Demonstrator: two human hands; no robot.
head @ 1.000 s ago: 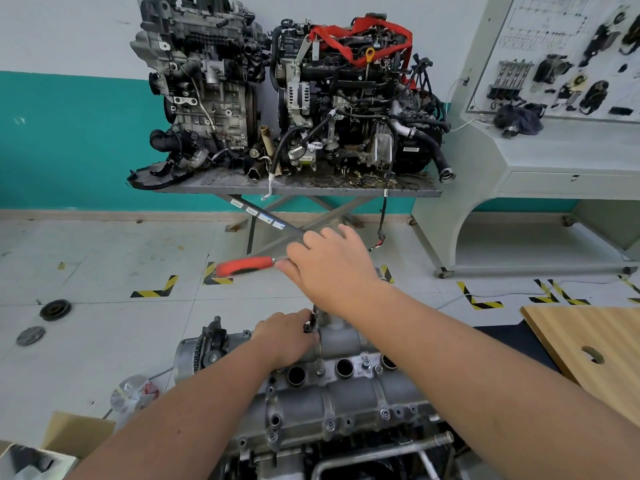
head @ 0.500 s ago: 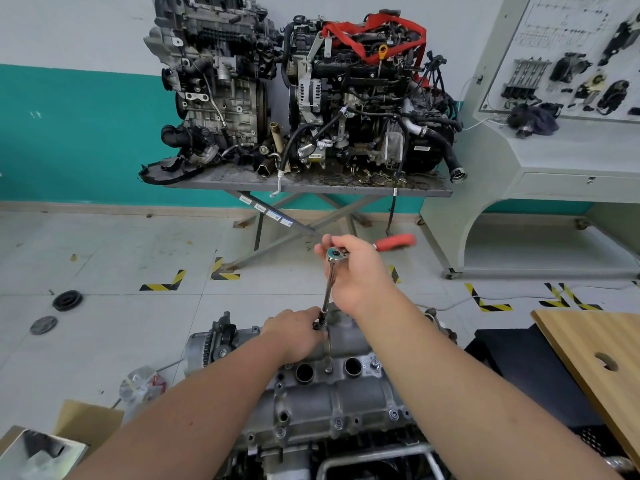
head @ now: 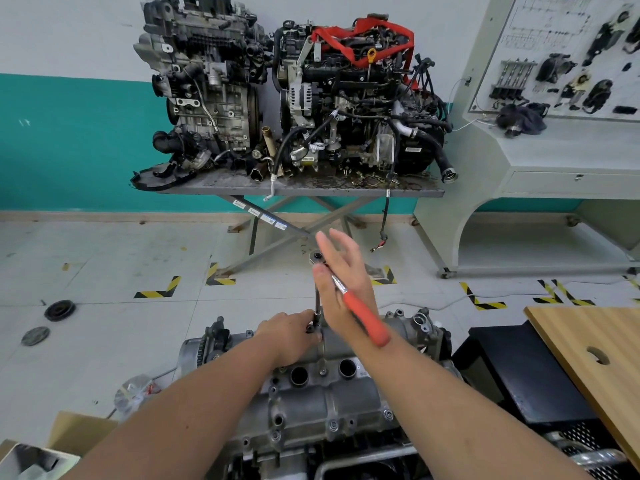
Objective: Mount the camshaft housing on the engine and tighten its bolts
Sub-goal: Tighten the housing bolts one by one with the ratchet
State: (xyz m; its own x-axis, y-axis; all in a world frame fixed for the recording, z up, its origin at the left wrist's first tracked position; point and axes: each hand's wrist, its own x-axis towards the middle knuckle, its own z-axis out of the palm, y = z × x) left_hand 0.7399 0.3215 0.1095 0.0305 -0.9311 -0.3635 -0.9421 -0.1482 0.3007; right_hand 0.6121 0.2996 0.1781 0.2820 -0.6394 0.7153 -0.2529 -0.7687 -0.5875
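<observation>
Cast-aluminium camshaft housing (head: 311,396) near centre on the engine, left hand (head: 289,336) grips the slim steel extension bar (head: 317,306) at its far edge, right hand (head: 341,289) flat-fingered, grip loose against the red-handled ratchet (head: 360,315).

No readable text anywhere. White stickers (head: 268,219) on the scissor stand's leg (head: 277,225), too small to make out. Faint diagram lines on the wall panel (head: 540,26), illegible. Yellow-and-black corner markings (head: 157,289) on the floor, wordless.
</observation>
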